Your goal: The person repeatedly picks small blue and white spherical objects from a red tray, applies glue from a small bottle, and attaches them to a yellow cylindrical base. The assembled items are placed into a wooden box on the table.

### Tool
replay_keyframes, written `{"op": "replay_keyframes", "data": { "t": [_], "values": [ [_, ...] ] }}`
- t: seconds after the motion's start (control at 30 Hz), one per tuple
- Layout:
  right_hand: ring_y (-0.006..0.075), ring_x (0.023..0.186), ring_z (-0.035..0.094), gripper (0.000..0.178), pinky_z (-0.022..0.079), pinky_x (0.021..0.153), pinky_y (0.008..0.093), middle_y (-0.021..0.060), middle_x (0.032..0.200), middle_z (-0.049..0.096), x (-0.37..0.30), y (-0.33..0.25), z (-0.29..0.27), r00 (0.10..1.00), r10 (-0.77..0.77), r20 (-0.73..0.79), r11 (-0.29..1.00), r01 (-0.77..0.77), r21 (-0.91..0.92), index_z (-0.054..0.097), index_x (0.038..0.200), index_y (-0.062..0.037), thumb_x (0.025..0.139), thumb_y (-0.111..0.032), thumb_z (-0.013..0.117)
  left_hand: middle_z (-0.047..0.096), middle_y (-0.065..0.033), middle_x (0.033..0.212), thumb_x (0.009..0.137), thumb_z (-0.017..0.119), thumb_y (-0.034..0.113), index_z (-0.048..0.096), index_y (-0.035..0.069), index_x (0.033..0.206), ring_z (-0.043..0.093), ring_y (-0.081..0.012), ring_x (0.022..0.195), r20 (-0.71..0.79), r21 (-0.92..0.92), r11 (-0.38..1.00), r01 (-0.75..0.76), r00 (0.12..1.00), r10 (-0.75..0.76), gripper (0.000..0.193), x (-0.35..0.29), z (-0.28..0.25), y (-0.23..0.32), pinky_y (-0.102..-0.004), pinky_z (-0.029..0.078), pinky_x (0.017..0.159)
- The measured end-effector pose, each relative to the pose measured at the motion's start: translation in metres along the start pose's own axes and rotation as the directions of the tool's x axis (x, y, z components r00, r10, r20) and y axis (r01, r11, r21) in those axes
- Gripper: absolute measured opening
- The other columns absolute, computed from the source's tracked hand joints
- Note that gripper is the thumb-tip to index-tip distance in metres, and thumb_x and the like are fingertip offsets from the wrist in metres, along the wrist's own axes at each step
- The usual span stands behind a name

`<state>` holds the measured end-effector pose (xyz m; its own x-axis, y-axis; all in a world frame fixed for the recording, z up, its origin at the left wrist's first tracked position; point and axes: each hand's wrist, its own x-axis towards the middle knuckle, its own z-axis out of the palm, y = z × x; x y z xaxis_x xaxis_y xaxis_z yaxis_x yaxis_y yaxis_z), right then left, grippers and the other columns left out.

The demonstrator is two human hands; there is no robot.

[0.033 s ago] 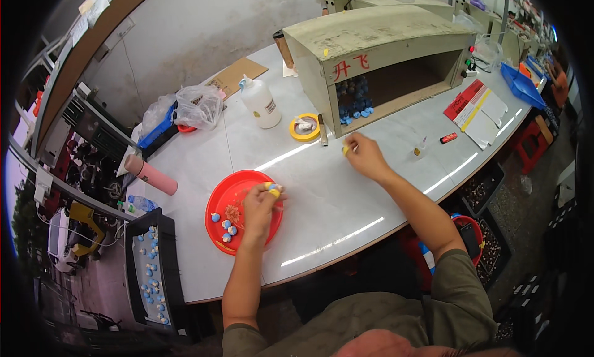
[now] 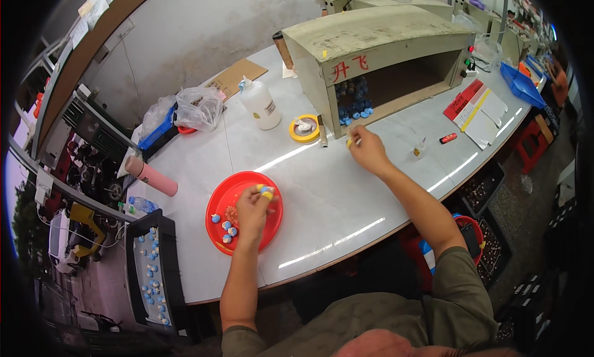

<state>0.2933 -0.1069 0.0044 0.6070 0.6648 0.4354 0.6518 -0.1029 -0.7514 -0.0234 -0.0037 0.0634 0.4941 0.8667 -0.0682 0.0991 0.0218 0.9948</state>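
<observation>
Over the red plate (image 2: 213, 193), my left hand (image 2: 252, 213) pinches a small blue-and-white ball-shaped piece (image 2: 265, 190). Yellow wraps cover some of its fingertips. Several similar blue-and-white pieces (image 2: 228, 231) lie on the plate beside a small orange-brown heap (image 2: 231, 213). My right hand (image 2: 369, 151) is raised above the table just before the left front corner of the beige box (image 2: 312, 78). Its thumb and fingers, yellow at a tip, are pressed together; whatever they hold is too small to make out.
Blue pieces (image 2: 356, 112) are heaped inside the box's left end. Behind the plate stand a white bottle (image 2: 260, 106) and a yellow tape roll (image 2: 297, 134). A pink flask (image 2: 151, 176) and a black tray (image 2: 176, 264) are at left. A small bottle (image 2: 418, 150) stands right of my right hand.
My left hand has shifted slightly left with the blue-and-white piece. My right hand has risen a little, nearer the box corner.
</observation>
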Motion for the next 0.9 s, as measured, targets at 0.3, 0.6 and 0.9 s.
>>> {"op": "replay_keyframes", "data": {
  "t": [0.3, 0.6, 0.9],
  "values": [
    [0.0351, 0.119, 0.058, 0.051, 0.049, 0.098, 0.0449, 0.0201, 0.129, 0.060, 0.139, 0.025, 0.014, 0.964, 0.214, 0.158, 0.802, -0.081, -0.592, 0.057, 0.129, -0.0031, 0.083, -0.022, 0.065, 0.040, -0.0276, 0.150, 0.085, 0.066, 0.021, 0.066, -0.003, 0.104, 0.020, -0.0431, 0.148, -0.125, 0.924, 0.382, 0.030, 0.966, 0.226, 0.031, -0.007, -0.080, -0.038, -0.0559, 0.020, 0.118],
    [0.0378, 0.145, 0.034, 0.082, 0.032, 0.117, 0.0462, 0.0199, 0.157, 0.034, 0.194, 0.050, 0.065, 0.927, 0.305, 0.216, 0.798, -0.125, -0.590, 0.042, 0.149, -0.0119, 0.079, -0.040, 0.073, 0.042, -0.0228, 0.149, 0.087, 0.062, 0.015, 0.056, -0.003, 0.119, 0.020, -0.0454, 0.147, -0.143, 0.943, 0.327, -0.063, 0.811, 0.568, 0.038, -0.034, -0.063, -0.019, -0.0615, 0.014, 0.118],
    [0.0269, 0.093, 0.070, 0.052, 0.055, 0.079, 0.0384, 0.0134, 0.100, 0.072, 0.120, 0.026, 0.021, 0.951, 0.289, -0.112, 0.945, -0.302, -0.124, 0.057, 0.121, -0.0046, 0.078, -0.030, 0.073, 0.056, -0.0225, 0.132, 0.085, 0.066, 0.004, 0.057, -0.006, 0.118, 0.055, -0.0401, 0.122, 0.081, 0.687, 0.466, -0.558, 0.695, 0.714, 0.035, -0.026, -0.001, -0.013, -0.0472, 0.043, 0.104]
  ]
}}
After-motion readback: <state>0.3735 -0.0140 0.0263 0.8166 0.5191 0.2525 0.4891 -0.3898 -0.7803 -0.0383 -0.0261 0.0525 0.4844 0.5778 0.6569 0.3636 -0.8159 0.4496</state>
